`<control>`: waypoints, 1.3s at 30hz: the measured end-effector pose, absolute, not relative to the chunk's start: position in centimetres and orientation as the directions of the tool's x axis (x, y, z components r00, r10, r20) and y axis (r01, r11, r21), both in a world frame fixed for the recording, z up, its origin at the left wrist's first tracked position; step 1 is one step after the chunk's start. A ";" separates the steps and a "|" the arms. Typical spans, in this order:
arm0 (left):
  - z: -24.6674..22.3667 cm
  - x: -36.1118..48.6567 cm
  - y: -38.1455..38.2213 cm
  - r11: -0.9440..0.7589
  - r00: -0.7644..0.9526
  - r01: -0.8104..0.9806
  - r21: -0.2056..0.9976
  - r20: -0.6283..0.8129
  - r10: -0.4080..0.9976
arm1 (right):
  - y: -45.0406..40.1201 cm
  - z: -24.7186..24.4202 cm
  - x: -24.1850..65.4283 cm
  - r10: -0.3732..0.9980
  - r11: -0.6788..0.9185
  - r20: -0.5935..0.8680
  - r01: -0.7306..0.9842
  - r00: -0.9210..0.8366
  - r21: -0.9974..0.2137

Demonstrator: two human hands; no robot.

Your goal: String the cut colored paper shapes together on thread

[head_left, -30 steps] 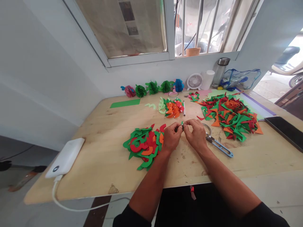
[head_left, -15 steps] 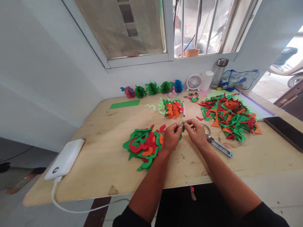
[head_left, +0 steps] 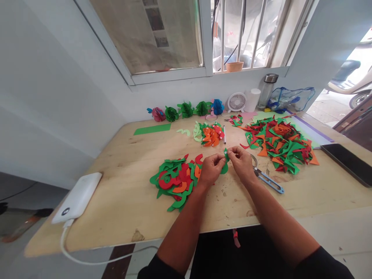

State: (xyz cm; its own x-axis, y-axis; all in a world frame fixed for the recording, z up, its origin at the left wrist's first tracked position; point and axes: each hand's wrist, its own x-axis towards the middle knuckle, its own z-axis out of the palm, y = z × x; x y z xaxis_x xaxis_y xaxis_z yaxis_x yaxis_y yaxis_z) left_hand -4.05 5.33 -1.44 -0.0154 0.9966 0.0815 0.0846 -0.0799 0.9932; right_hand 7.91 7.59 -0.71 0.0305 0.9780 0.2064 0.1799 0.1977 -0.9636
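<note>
My left hand (head_left: 212,167) is closed in a pinch on a green paper cutout (head_left: 224,168), whose pointed tip stands up and shows a small white patch. Against the tip's right side, my right hand (head_left: 241,162) has its thumb and finger pressed together at the paper's edge. Just left of my left hand lies a pile of curved green, red and orange paper cutouts (head_left: 174,180), partly hidden by my wrist. A blue utility knife (head_left: 270,181) and a roll of tape (head_left: 254,159) lie beside my right wrist.
Behind my hands sit a smaller pile of orange and green cutouts (head_left: 212,135) and a pen (head_left: 224,135). Paper scraps (head_left: 281,141) are heaped at right, near a phone (head_left: 347,161). Folded-paper figures (head_left: 186,110) and a small fan (head_left: 236,102) line the wall. A white power bank (head_left: 77,197) lies left.
My hands have drawn slightly apart, and more of the green cutout with its white patch shows between them. The view has shifted a little.
</note>
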 end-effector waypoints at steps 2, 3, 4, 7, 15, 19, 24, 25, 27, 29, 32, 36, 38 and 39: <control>-1.3 -4.1 5.3 -0.068 -0.029 0.073 0.995 0.071 0.997 | 7.5 -0.6 7.9 0.980 0.188 0.194 0.147 0.032 -0.971; -1.2 -4.1 5.3 -0.057 -0.038 0.047 0.997 0.058 0.998 | 7.5 -0.5 7.9 0.981 0.187 0.193 0.136 0.031 -0.973; -1.1 -4.1 5.3 -0.043 -0.049 0.002 0.999 0.043 0.998 | 7.5 -0.5 7.9 0.981 0.189 0.194 0.129 0.029 -0.974; -0.8 -4.2 5.3 0.009 -0.069 -0.198 0.980 -0.023 0.997 | 7.6 -0.5 7.9 0.976 0.204 0.211 0.126 0.045 -0.971; -0.9 -4.6 5.4 0.041 -0.073 -0.456 0.889 -0.083 0.994 | 7.8 -0.9 8.1 0.977 0.211 0.215 0.134 0.013 -0.968; -1.1 -4.6 5.6 0.042 -0.093 -0.488 0.872 -0.099 0.991 | 7.6 -0.8 8.0 0.980 0.201 0.201 0.147 -0.016 -0.968; -1.1 -4.7 5.6 0.037 -0.081 -0.474 0.880 -0.086 0.993 | 7.4 -0.4 7.7 0.986 0.157 0.152 0.078 -0.073 -0.984; -1.1 -4.7 5.6 0.033 -0.080 -0.467 0.884 -0.080 0.994 | 7.3 -0.4 7.7 0.986 0.151 0.145 0.070 -0.086 -0.986; -1.2 -4.7 5.6 0.028 -0.069 -0.461 0.887 -0.067 0.995 | 7.3 -0.3 7.7 0.985 0.147 0.139 0.077 -0.098 -0.986; -1.3 -4.7 5.6 0.023 -0.061 -0.461 0.887 -0.058 0.996 | 7.3 -0.4 7.8 0.985 0.150 0.141 0.090 -0.100 -0.985; -1.5 -4.7 5.7 0.016 -0.058 -0.456 0.890 -0.047 0.997 | 7.4 -0.6 7.8 0.983 0.161 0.151 0.090 -0.106 -0.983; -1.5 -4.7 5.6 -0.005 -0.058 -0.460 0.888 -0.025 0.998 | 7.5 -0.9 7.8 0.978 0.186 0.173 0.110 -0.116 -0.976; -1.4 -4.6 5.6 -0.012 -0.077 -0.438 0.899 -0.024 0.997 | 7.5 -0.9 7.9 0.971 0.224 0.208 0.143 -0.117 -0.964; -1.4 -4.6 5.5 -0.016 -0.092 -0.421 0.907 -0.025 0.995 | 7.5 -0.8 7.9 0.966 0.247 0.230 0.163 -0.117 -0.955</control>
State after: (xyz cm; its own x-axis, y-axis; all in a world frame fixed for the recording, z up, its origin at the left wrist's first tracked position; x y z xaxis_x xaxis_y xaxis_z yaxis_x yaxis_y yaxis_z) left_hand -4.58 5.54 -1.39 -0.0916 0.9955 -0.0250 -0.4206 -0.0159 0.9071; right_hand 7.86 7.53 -0.85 -0.1169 0.9661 0.2302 0.1630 0.2473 -0.9551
